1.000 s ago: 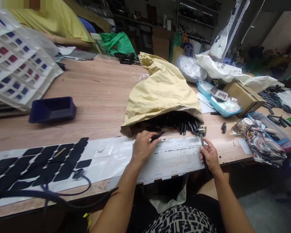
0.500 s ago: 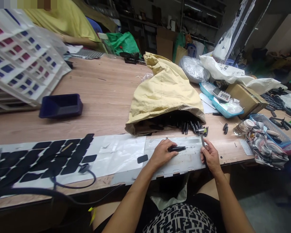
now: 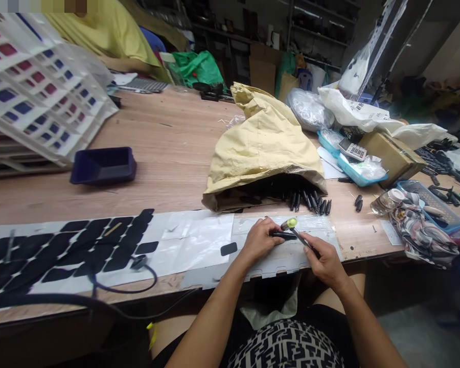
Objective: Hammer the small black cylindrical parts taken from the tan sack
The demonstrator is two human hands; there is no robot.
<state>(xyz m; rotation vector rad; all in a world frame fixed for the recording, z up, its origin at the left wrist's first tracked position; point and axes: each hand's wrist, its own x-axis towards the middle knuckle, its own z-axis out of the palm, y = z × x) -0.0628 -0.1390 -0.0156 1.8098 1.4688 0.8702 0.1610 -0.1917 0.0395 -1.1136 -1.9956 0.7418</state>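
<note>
My left hand (image 3: 261, 238) is closed on a slim black part (image 3: 284, 235), holding it down on a grey sheet (image 3: 249, 263) at the table's front edge. In my right hand (image 3: 324, 259) is a small hammer (image 3: 299, 236), gripped by its dark handle. Its head, with a yellow-green face, is over the black part, close to my left fingertips. Whether the head touches the part I cannot tell. Just behind my hands, a yellow sack (image 3: 266, 145) lies with its mouth facing me, and several more black parts (image 3: 310, 200) spill from it.
To the left are a dark blue tray (image 3: 103, 176), a white crate (image 3: 38, 102), and a white sheet with black pads (image 3: 115, 230) crossed by a cable (image 3: 126, 294). A jar (image 3: 385, 202), bunched cloth (image 3: 417, 230) and blue baskets (image 3: 362, 176) stand right. Across the table sits a person in yellow (image 3: 111, 36).
My right hand has brought the hammer left, from beside the sack's mouth to over the black part. My left hand stays on the part. The view has shifted slightly.
</note>
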